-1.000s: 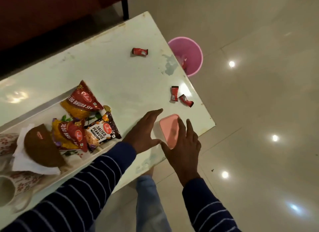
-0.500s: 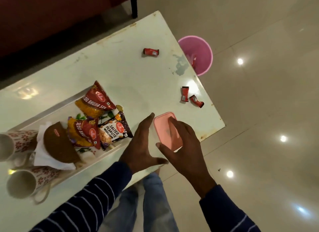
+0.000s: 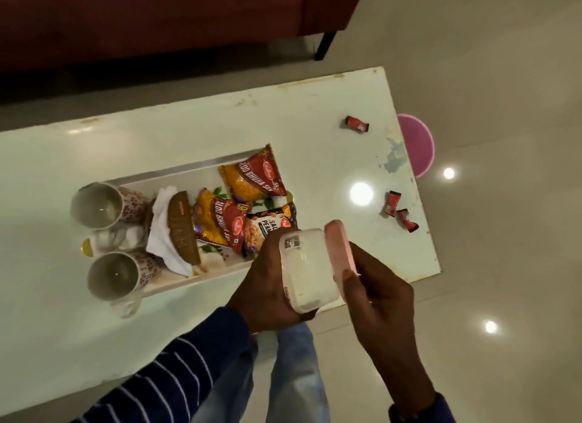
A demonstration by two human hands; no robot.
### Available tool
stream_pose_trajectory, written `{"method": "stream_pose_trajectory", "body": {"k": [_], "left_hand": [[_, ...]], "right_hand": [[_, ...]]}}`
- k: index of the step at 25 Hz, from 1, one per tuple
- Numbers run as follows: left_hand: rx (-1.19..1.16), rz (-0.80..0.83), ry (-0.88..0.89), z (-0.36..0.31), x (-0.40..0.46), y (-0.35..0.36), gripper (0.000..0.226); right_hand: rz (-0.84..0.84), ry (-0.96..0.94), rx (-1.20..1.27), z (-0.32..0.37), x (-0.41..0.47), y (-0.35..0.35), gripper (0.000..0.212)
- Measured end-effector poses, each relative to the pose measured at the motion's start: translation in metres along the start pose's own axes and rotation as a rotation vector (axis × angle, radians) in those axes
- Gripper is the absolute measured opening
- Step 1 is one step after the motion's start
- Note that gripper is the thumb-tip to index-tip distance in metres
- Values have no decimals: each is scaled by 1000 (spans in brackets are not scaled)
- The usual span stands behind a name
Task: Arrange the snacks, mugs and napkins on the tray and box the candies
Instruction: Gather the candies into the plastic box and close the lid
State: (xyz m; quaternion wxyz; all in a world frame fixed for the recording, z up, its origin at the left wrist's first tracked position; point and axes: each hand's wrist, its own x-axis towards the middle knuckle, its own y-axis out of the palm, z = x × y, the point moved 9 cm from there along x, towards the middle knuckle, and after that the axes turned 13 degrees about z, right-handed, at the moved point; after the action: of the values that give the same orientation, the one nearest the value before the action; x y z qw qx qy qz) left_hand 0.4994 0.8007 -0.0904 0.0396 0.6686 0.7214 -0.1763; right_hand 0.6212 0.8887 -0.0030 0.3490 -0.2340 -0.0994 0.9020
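My left hand (image 3: 267,293) grips a small clear plastic box (image 3: 308,271), lifted above the table's near edge. My right hand (image 3: 378,300) holds its pink lid (image 3: 340,249), tilted up along the box's right side. The box looks empty. Three red-wrapped candies lie on the table: one candy (image 3: 355,124) far right, and a pair of candies (image 3: 399,210) near the right edge. The white tray (image 3: 176,173) holds two floral mugs (image 3: 100,205), white napkins (image 3: 160,233) under a brown basket-like piece, and several snack packets (image 3: 252,180).
The pale table (image 3: 189,126) ends at the right, where a pink bin (image 3: 415,145) stands on the glossy floor. A dark red sofa (image 3: 157,19) runs along the table's far side. My legs show below the near edge.
The box was lying on the table under both hands; now it is lifted off, held in my left hand, with my right hand raising the pink lid. The view has swung left.
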Motion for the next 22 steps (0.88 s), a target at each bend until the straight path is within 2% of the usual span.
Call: {"method": "stream_pose_trajectory", "body": {"k": [3,7,13,17,19,22], "left_hand": [[-24,9,1,11,-9,-7,117],[-25,2,-104,21,-10,2,126],[-22,-55,-182,29,1,35,129],[-8,-98,-200,25,18,54,124],[-42,-117,-203,22,29,61,122],[-55,-136,-193,19,42,64,120]], "right_hand": [[-92,74,55,-21,0,-19,42],[-200,290,160,-89,-1,-51,28],[-151,467,195,-185,19,-80,27],[-76,466,-33,-217,33,-96,19],[-141,450,-187,-220,31,-116,32],[-179,351,-370,-212,37,-139,37]]}}
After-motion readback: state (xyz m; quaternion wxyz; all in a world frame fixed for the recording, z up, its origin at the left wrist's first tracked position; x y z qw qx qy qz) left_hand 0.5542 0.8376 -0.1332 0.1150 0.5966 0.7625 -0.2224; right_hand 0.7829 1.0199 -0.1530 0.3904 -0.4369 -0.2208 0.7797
